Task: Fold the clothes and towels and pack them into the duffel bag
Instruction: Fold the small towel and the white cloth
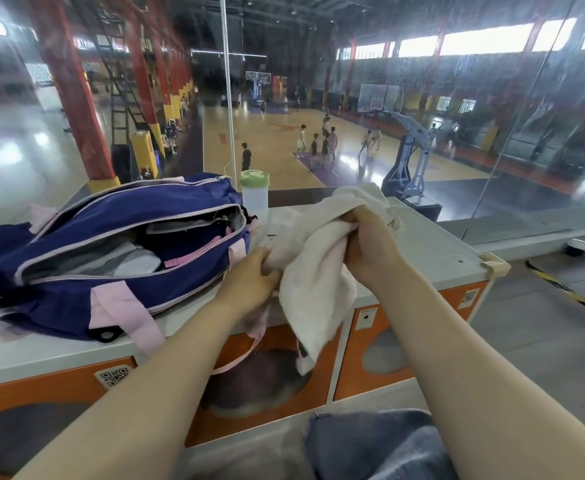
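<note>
A cream-white towel (313, 271) hangs bunched between my two hands above the cabinet top. My left hand (249, 278) pinches its lower left edge, close to the bag's right end. My right hand (370, 244) grips a fold higher up and to the right. One corner of the towel droops over the cabinet's front. The navy duffel bag (111, 237) with pink trim lies to the left, unzipped, with grey and white folded clothes (128, 259) showing inside.
The bag rests on a white-topped cabinet (433, 261) with orange locker doors. A clear bottle with a green lid (255, 199) stands behind the bag's right end. A glass wall rises just beyond, overlooking a basketball court. Grey fabric (370, 445) lies at the bottom.
</note>
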